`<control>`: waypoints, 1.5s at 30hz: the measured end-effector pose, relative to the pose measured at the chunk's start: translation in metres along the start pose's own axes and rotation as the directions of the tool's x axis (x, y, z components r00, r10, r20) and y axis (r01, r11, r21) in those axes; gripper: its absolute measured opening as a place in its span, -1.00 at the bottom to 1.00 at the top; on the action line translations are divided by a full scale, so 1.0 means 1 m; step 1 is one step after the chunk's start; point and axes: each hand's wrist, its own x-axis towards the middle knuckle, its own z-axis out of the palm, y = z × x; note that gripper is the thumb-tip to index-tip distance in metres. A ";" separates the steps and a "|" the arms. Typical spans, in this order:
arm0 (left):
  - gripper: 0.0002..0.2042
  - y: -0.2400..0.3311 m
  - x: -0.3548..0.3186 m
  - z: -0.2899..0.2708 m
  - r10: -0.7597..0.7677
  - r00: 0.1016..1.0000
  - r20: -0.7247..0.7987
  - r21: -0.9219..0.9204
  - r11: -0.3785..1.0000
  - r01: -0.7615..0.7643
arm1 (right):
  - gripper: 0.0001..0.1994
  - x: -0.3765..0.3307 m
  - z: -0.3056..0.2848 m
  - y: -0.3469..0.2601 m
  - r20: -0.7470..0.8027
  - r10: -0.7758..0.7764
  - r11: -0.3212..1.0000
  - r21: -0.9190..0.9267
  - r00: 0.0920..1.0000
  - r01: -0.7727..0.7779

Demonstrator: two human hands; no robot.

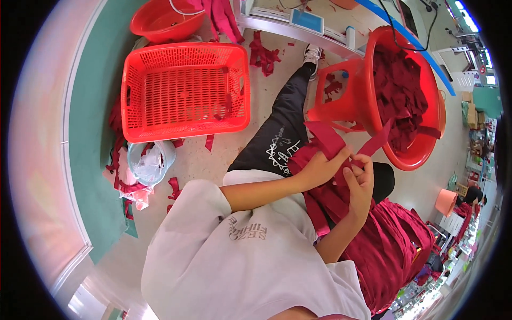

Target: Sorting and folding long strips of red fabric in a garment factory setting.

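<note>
Holding dark red cloth (326, 138) above the lap, clamped between thumb and fingers of the left hand (320, 170) and pinched in the fingertips of the right hand (361, 184), close together. Reading the clock from there, can see a red tub (408, 161) of cloth pieces (400, 90) at one, a red stool (344, 101) at twelve, a red basket (181, 90) at ten, a pale blue bucket (169, 165) at nine and a dark red heap (389, 256) at five.
</note>
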 end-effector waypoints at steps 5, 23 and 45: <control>-0.79 0.008 -0.004 0.002 -0.089 0.995 0.052 -0.007 0.996 0.089 | -0.71 0.001 0.001 0.003 0.021 -0.032 0.999 0.010 0.999 0.032; -0.56 -0.003 0.012 -0.004 -0.238 0.969 0.064 -0.437 0.866 0.241 | -0.24 -0.009 -0.003 -0.007 0.096 -0.051 0.930 -0.357 0.994 0.083; -0.72 0.096 0.089 -0.181 0.124 0.988 -0.093 -0.742 0.653 -0.151 | -0.62 -0.257 -0.200 -0.006 -0.654 -0.427 0.869 -0.489 -0.624 -0.082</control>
